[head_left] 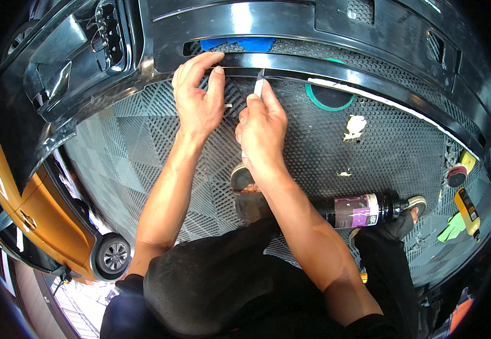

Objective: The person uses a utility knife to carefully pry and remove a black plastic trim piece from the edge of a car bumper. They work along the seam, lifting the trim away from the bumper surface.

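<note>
A glossy black car bumper [324, 66] curves across the top of the view. My left hand [196, 101] grips its lower edge, with the forefinger over the edge and the thumb just below. To the right of it, my right hand [262, 131] is closed around a slim, light-coloured utility knife [258, 87]. The dark tip of its blade meets the bumper's lower edge. Most of the knife's handle is hidden inside my fist. Farther right along the same edge runs a white strip [381, 100].
An orange car [48, 220] stands at the left. On the dark tiled mat lie a green-rimmed disc [330, 99], pale scraps [355, 127], a red-and-yellow tool [459, 172], a yellow bottle [468, 212] and a green glove [453, 227]. A black bottle [358, 211] lies near my right foot.
</note>
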Motion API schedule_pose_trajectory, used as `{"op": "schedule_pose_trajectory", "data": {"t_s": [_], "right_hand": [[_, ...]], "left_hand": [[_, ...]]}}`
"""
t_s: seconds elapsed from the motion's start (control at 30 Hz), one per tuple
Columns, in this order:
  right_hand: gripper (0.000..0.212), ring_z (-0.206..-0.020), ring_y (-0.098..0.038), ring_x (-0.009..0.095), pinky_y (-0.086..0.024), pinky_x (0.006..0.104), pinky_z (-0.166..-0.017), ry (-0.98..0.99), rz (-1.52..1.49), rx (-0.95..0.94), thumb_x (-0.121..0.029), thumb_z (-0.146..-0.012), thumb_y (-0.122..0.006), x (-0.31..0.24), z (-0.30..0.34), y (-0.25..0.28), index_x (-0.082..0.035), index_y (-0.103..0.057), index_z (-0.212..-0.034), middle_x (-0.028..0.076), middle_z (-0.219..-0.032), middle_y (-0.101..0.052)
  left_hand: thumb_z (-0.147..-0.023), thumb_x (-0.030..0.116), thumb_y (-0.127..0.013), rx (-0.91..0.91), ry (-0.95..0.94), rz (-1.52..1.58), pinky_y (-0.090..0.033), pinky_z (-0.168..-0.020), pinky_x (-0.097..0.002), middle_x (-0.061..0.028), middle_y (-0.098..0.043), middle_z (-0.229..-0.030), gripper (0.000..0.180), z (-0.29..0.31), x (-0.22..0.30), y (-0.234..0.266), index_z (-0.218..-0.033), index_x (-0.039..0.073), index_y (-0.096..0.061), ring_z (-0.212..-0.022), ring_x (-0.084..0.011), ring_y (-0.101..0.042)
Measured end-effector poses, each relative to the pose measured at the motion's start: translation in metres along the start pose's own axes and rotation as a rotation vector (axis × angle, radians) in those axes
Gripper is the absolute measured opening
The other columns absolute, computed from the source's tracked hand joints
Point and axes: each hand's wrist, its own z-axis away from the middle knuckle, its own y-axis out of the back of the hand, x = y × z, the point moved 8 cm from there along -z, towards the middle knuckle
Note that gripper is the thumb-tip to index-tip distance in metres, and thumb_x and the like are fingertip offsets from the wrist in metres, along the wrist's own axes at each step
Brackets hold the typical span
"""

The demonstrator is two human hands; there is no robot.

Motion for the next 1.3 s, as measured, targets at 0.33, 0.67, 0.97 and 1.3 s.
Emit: {"op": "schedule_pose_trajectory", "data": {"t_s": [0.33, 0.67, 0.97, 1.3], "right_hand": [[0.053, -0.044, -0.037, 0.007, -0.032, 0.0254, -0.038, -0.029, -0.118, 0.008, -0.011, -0.107, -0.048, -0.013, 0.001, 0.015, 0.000, -0.037, -0.157, -0.003, -0.062, -0.041], [0.054, -0.044, -0.038, 0.008, -0.033, 0.0251, -0.038, -0.030, -0.115, 0.013, -0.012, -0.107, -0.048, -0.027, 0.006, 0.030, 0.001, -0.035, -0.158, -0.002, -0.062, -0.043], [0.055, -0.043, -0.038, 0.008, -0.032, 0.0259, -0.038, 0.008, -0.135, 0.006, -0.013, -0.106, -0.048, -0.036, 0.007, 0.041, 0.001, -0.034, -0.158, -0.001, -0.063, -0.044], [0.057, -0.041, -0.038, 0.009, -0.032, 0.0268, -0.037, -0.084, -0.144, -0.027, -0.011, -0.106, -0.049, -0.025, 0.007, 0.028, 0.000, -0.032, -0.159, 0.000, -0.061, -0.045]], "left_hand": [[-0.091, 0.009, -0.069, -0.027, -0.012, 0.000, -0.045, -0.101, -0.0408, -0.0101, -0.074, -0.113, 0.022, -0.001, 0.001, -0.006, -0.112, 0.007, -0.075, -0.107, -0.0271, -0.067], [-0.094, 0.013, -0.070, -0.128, -0.065, -0.021, -0.049, -0.104, -0.0396, -0.0146, -0.073, -0.119, 0.025, -0.012, 0.020, -0.014, -0.118, 0.005, -0.075, -0.115, -0.0285, -0.067], [-0.090, 0.012, -0.071, -0.107, -0.051, 0.021, -0.043, -0.106, -0.0415, -0.0093, -0.074, -0.115, 0.024, -0.011, 0.020, -0.015, -0.114, 0.009, -0.075, -0.112, -0.0273, -0.066], [-0.091, 0.013, -0.070, -0.101, -0.052, 0.023, -0.044, -0.104, -0.0419, -0.0102, -0.074, -0.113, 0.023, -0.015, 0.020, -0.016, -0.113, 0.009, -0.075, -0.110, -0.0281, -0.067]]}}
